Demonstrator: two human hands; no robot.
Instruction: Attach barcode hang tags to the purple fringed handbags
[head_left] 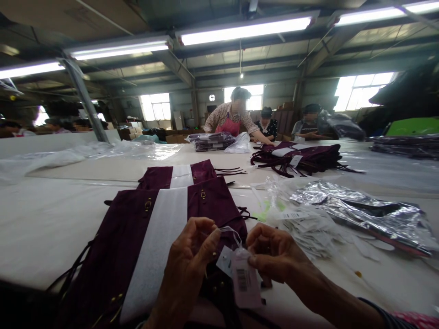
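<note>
A hang tag (pixel 244 278) with a barcode, in a clear sleeve, hangs from a thin white string (pixel 233 232) in front of me. My left hand (pixel 195 249) pinches one end of the string. At the tag's top edge, the thumb and fingers of my right hand (pixel 270 251) are closed on it. A small white label (pixel 225 260) shows behind the tag. Beneath my hands lies a dark maroon bag (pixel 126 219) with brass buckles and a white paper band (pixel 157 233) around it. Another banded maroon bag (pixel 157 177) lies just beyond.
On the right, many loose white tags (pixel 308 233) are heaped near a silvery plastic bag (pixel 360 210). More maroon bags (pixel 308 157) lie farther back, where a person in a pink apron (pixel 229 125) reaches over them. Clear plastic sheets (pixel 126 148) spread at the back left.
</note>
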